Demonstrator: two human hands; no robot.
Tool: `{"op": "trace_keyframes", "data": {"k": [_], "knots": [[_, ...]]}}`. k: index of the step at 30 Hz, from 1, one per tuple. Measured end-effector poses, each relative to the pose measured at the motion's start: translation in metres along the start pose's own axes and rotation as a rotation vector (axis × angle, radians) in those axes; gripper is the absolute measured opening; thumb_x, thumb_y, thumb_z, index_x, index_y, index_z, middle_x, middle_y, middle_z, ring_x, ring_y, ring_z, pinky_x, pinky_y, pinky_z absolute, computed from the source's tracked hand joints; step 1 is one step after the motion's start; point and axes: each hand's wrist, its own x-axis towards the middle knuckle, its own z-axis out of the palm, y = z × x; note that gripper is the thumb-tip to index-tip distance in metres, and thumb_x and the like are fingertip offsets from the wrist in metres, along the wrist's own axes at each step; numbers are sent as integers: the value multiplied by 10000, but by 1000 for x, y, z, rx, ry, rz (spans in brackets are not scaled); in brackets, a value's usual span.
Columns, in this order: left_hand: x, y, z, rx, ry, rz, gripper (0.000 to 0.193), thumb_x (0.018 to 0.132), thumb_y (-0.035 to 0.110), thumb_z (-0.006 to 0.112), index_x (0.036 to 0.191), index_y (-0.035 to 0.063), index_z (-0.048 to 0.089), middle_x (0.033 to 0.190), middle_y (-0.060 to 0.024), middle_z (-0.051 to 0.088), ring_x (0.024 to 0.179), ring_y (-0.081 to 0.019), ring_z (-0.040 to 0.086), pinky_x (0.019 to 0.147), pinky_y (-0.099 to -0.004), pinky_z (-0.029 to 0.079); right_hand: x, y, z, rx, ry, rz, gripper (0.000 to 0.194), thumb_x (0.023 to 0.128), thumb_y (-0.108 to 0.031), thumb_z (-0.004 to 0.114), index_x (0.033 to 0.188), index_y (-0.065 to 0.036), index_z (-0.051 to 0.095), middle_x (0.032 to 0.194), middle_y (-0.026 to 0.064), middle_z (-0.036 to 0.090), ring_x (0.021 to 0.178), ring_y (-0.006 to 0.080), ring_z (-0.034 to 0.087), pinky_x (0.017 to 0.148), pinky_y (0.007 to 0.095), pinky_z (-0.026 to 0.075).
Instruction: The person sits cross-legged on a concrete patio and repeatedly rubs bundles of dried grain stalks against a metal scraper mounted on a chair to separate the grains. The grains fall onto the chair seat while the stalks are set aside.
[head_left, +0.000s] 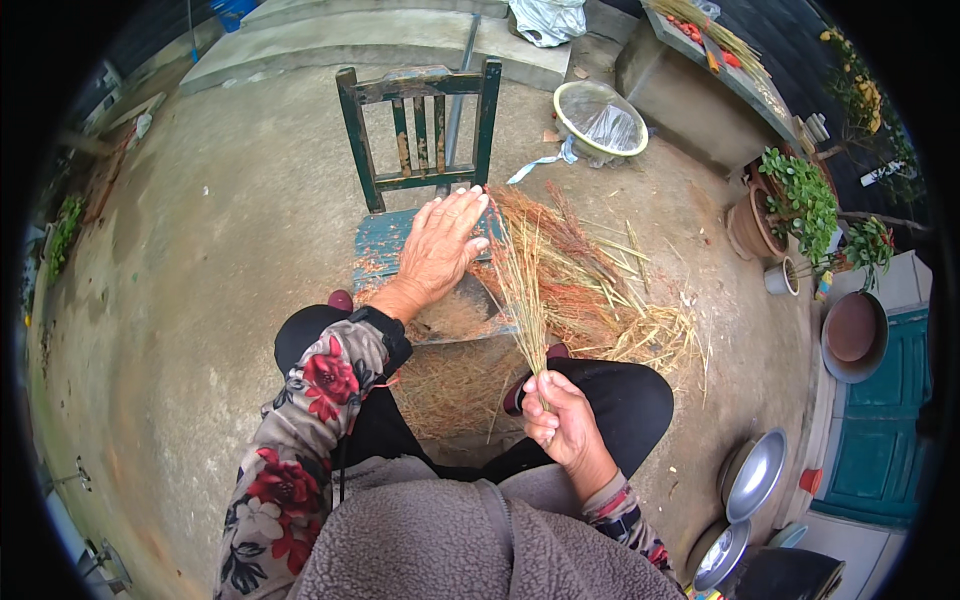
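My right hand (559, 416), above my right thigh, grips the lower ends of a thin bundle of dry broomcorn-like stalks (531, 300). Their reddish seed heads point away from me, beside my left fingertips. My left hand (444, 244) is palm down with fingers stretched out over the seat of a worn green wooden chair (379, 240). Its palm is hidden, and I see nothing held in it. Under the wrist and near the seat's front lies a curved metal blade (480, 292), partly covered by loose seeds (450, 315). Reddish seeds also dot the seat.
A pile of reddish seed-head stalks (592, 277) lies right of the chair. Threshed bits (457, 394) cover the ground between my feet. A metal pole (463, 82) runs behind the chair back. Further off are a plastic-lined basin (600, 124), potted plants (757, 221) and metal basins (754, 476).
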Motion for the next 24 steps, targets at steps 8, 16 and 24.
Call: {"op": "trace_keyframes", "data": {"k": [8, 16, 24], "knots": [[2, -6, 1, 93, -437, 72, 441, 940, 459, 526, 749, 114, 722, 819, -110, 713, 930, -283, 673, 964, -467, 440, 35, 3, 8, 7, -138, 149, 214, 1017, -230, 512, 959, -26, 540, 668, 21, 451, 449, 40, 301, 410, 190, 291], [2, -3, 5, 126, -561, -93, 448, 925, 440, 504, 727, 100, 719, 722, -166, 680, 724, -370, 674, 681, -478, 538, -58, 7, -30, -32, 13, 94, 223, 1014, -252, 519, 964, -37, 552, 639, 14, 431, 462, 42, 299, 406, 190, 265], [-1, -2, 0, -42, -68, -50, 302, 927, 274, 591, 1162, 85, 612, 1151, -109, 640, 1115, -297, 578, 936, -419, 449, -35, -3, -6, -149, 131, -63, 175, 1030, -232, 465, 1008, -63, 506, 715, 49, 506, 480, 42, 310, 400, 181, 271]]}}
